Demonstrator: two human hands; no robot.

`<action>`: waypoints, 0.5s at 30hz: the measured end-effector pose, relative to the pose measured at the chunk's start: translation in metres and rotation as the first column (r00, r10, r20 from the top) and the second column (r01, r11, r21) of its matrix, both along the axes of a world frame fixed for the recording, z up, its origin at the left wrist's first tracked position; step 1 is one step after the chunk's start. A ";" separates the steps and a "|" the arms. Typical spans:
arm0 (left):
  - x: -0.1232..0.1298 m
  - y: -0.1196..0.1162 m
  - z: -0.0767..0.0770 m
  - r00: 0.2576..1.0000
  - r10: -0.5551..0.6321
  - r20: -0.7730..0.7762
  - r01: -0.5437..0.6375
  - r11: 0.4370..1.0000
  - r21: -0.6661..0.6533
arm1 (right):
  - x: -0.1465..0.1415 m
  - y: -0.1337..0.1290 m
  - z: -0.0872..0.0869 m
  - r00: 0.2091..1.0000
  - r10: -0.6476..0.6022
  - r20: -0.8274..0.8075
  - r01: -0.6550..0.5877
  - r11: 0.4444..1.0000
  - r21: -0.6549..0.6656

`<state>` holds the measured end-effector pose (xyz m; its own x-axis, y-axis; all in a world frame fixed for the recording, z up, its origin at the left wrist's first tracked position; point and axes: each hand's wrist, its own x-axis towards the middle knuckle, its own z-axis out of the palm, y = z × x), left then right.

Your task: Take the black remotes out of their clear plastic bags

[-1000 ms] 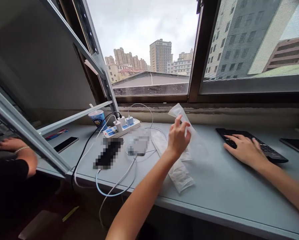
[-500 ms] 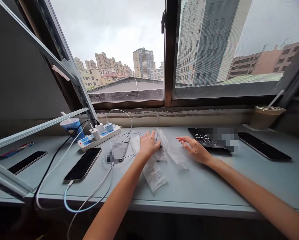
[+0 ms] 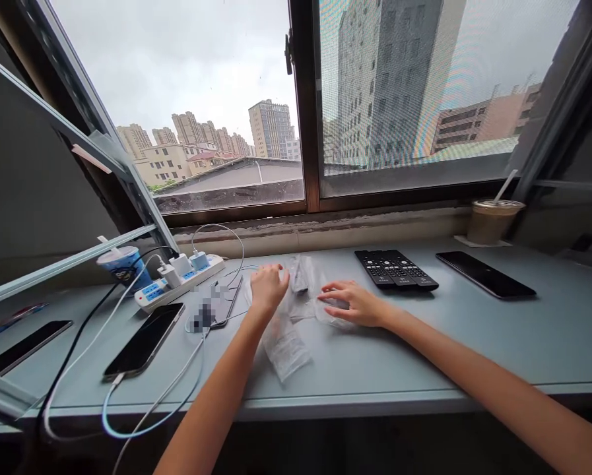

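My left hand [image 3: 270, 288] rests over the left side of several crumpled clear plastic bags [image 3: 286, 348], fingers bent downward and thumb apart. Its fingertips are partly hidden behind the knuckles. Just right of it, a small dark item [image 3: 299, 282] shows through the plastic; its kind is unclear. My right hand [image 3: 352, 303] is open, with fingers stretched leftward over the right edge of the bags. Whether they touch the plastic is hard to tell. Beyond the right hand lie three black remote controls [image 3: 395, 269] side by side.
Left on the grey desk [image 3: 375, 369] are a charging phone [image 3: 144, 340], another phone [image 3: 226, 302], loose cables, a power strip [image 3: 179, 280] and a blue cup [image 3: 127, 269]. A black tablet-like slab [image 3: 486, 274] and an iced drink [image 3: 493, 221] stand right, below the window.
The view has shifted to the right. My right hand has moved left, away from the remotes and over the plastic bags. My left hand stays at the bags, slightly to their left.
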<state>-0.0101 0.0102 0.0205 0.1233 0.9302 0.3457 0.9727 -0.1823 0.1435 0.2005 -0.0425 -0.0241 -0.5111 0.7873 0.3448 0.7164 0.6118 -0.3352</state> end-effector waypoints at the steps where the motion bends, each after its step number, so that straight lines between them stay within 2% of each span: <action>1: -0.005 0.001 0.004 0.996 0.084 -0.003 -0.084 0.996 0.009 | 0.000 0.000 0.001 1.000 -0.011 -0.002 0.011 1.000 -0.004; 4: -0.017 0.003 0.011 0.971 0.236 -0.042 -0.239 0.956 -0.169 | 0.000 -0.003 0.004 1.000 0.006 -0.006 -0.006 1.000 -0.009; 7: -0.022 0.005 0.010 0.972 0.215 -0.093 -0.233 0.922 -0.310 | -0.001 -0.004 0.004 0.998 0.064 -0.012 -0.064 0.998 0.001; 12: -0.017 0.005 0.006 0.981 0.179 -0.076 -0.193 0.943 -0.271 | -0.002 -0.001 0.003 0.999 0.051 -0.011 -0.051 0.998 0.044; 15: -0.010 0.000 0.011 0.985 0.140 0.104 -0.120 0.977 -0.176 | -0.001 -0.001 0.008 0.996 -0.053 -0.078 0.065 0.985 0.162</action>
